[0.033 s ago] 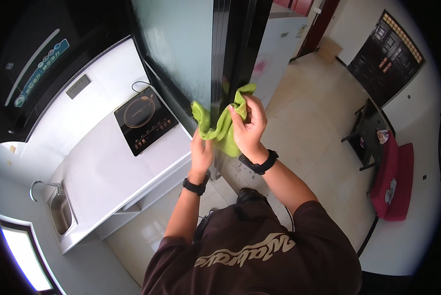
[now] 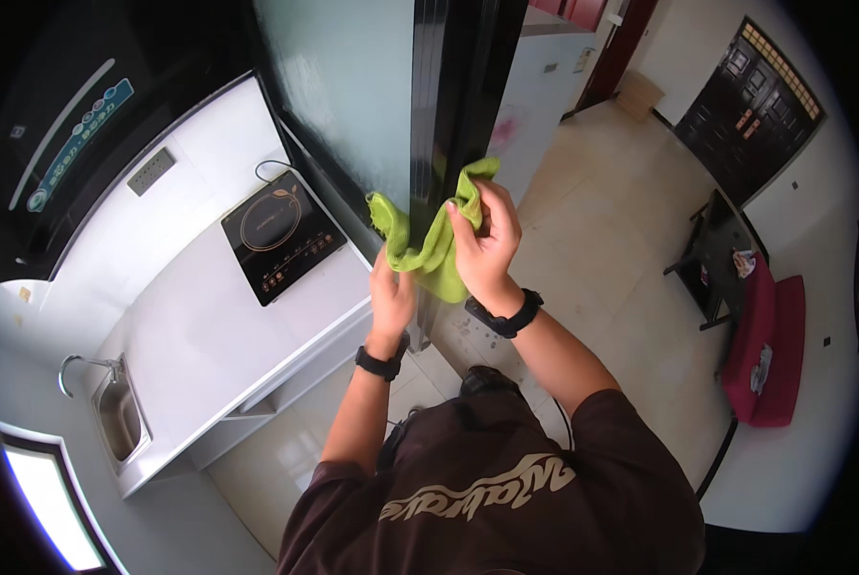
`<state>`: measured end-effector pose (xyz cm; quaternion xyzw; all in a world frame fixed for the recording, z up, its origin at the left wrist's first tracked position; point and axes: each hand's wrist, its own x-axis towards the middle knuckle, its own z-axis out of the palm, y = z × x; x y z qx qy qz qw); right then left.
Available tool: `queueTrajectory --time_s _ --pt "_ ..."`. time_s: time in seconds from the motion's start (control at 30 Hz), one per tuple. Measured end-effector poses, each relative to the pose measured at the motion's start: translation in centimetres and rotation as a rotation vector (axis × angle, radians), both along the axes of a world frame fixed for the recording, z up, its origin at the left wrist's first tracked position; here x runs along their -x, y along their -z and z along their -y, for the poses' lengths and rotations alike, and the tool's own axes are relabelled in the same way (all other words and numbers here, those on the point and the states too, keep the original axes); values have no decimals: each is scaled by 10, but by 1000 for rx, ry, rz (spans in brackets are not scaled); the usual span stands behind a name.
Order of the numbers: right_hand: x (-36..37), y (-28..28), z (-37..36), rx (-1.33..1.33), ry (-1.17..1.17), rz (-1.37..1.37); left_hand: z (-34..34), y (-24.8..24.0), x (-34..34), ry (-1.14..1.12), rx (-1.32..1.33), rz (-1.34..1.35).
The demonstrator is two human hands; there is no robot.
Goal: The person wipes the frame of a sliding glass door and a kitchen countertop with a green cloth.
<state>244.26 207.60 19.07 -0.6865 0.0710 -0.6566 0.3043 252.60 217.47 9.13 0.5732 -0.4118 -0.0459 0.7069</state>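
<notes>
Your right hand [image 2: 487,244] is closed on a green cleaning cloth [image 2: 429,244], fingers curled over its upper fold, and it presses the cloth against the glossy black vertical frame [image 2: 453,105] that stands at the right end of the counter [image 2: 209,335]. Your left hand [image 2: 391,297] sits just below and to the left, fingers closed on the cloth's lower hanging part, touching it from underneath. So the cloth is bunched between both hands, up against the frame's edge, above the counter's right corner and clear of the counter surface itself.

The cloth looks soft, light and limp: it drapes and folds wherever it is not gripped, with a loose corner flopping out to the left beside the frosted glass panel [image 2: 353,96]. It should not slip out of a pinch, but it will sag and bunch if you hold only one end. Take it by a gathered wad in the palm, as your right hand does, to keep a flat pad against the frame; the frame looks smooth and slick, so the cloth should slide easily over it.

On the counter, well to the left of your hands, lies a black induction hob [image 2: 281,240], and at the far left end a sink [image 2: 118,417] with a tap [image 2: 80,369].

Against the other picture, which is of the same instant, nothing differs: hands, cloth and frame stand alike.
</notes>
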Motion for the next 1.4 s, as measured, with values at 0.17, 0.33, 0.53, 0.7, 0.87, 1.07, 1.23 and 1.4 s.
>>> queueTrajectory --time_s 0.17,0.33,0.53,0.7,0.87,1.07,1.23,1.4 --pt "2 -42 -2 235 104 -41 -3 -56 -5 37 48 -10" --pt "-1 -51 -1 266 111 -63 0 -69 -9 167 61 -152" --pt "-12 -45 8 5 30 34 9 -66 -1 81 -15 -45" --pt "-16 -41 4 -23 34 69 6 -70 2 1 -69 6" --pt "-14 -34 0 -78 9 71 -2 -66 3 17 -220 -57" --pt "-13 -13 1 -94 -1 55 2 -43 3 -16 -147 -15" --pt "-9 10 1 -145 15 -7 2 -37 6 -9 -147 -61" --pt "-4 35 0 -149 27 -68 1 -30 4 37 -148 -56"
